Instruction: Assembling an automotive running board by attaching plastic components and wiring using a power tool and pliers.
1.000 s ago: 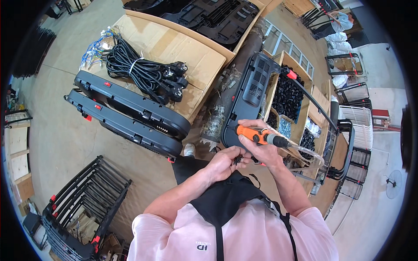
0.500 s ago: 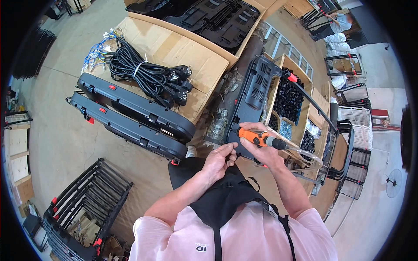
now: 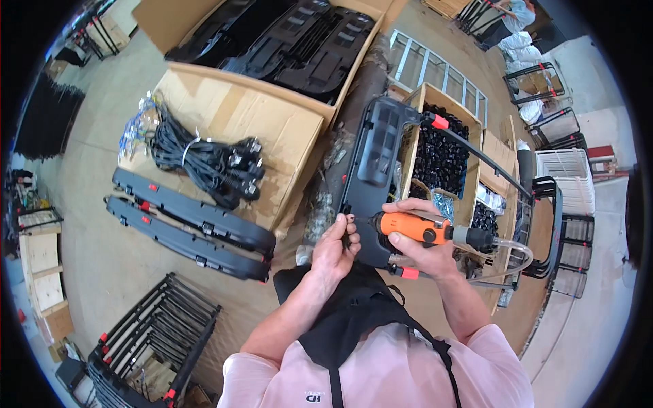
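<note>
The right hand [image 3: 427, 253] is clamped around the orange driver [image 3: 415, 228] above the near end of the black panel [image 3: 364, 194]. The driver's long axis lies left to right, crossing the panel's, which runs away from the person. Its nose points left toward the left hand [image 3: 332, 250], at the panel's left edge, fingers curled together around something dark, too small to identify.

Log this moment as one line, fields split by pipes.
left hand: beside black panel | right hand: gripping orange tool | nearby: bundled black cables
</note>
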A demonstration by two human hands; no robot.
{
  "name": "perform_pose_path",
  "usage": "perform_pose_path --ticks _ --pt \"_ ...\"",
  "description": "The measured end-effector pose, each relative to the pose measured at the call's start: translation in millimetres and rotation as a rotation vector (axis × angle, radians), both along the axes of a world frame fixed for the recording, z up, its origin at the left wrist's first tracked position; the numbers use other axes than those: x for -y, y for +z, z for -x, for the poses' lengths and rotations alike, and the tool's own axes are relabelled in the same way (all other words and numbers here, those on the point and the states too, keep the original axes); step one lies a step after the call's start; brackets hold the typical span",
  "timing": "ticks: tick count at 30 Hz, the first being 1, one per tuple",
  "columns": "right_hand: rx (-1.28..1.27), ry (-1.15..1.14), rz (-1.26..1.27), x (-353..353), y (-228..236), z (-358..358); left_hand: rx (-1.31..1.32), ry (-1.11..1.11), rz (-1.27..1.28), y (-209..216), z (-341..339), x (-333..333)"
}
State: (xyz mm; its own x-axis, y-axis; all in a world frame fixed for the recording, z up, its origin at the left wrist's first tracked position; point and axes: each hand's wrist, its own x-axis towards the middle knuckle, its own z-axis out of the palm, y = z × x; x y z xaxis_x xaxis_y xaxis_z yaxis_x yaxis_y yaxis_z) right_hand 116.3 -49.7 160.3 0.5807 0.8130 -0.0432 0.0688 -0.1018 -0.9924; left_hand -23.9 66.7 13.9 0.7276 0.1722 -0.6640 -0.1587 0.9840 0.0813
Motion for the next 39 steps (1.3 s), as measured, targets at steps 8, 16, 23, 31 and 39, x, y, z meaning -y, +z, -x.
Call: perform_pose_path --ticks 8,16,23,31,39 --pt "0.164 -0.020 -0.044 38.6 8.5 -118.0 0.221 0.040 0.095 28.5 -137.7 11.5" --pt "0.112 -0.059 -0.009 49.3 10.9 -230.6 0.172 -0.034 0.120 29.5 -250.9 26.1" --pt "0.069 -0.143 -0.014 18.7 -6.2 -300.4 0.141 -0.032 0.072 15.3 -332.6 6.3" --pt "0.119 -0.178 -0.008 -23.3 -31.1 -350.9 0.015 -0.083 0.139 -16.2 -341.0 16.3" --pt "0.130 -0.139 0.076 -33.2 -48.9 -353.7 -0.066 -0.149 0.010 -14.3 -338.7 17.6"
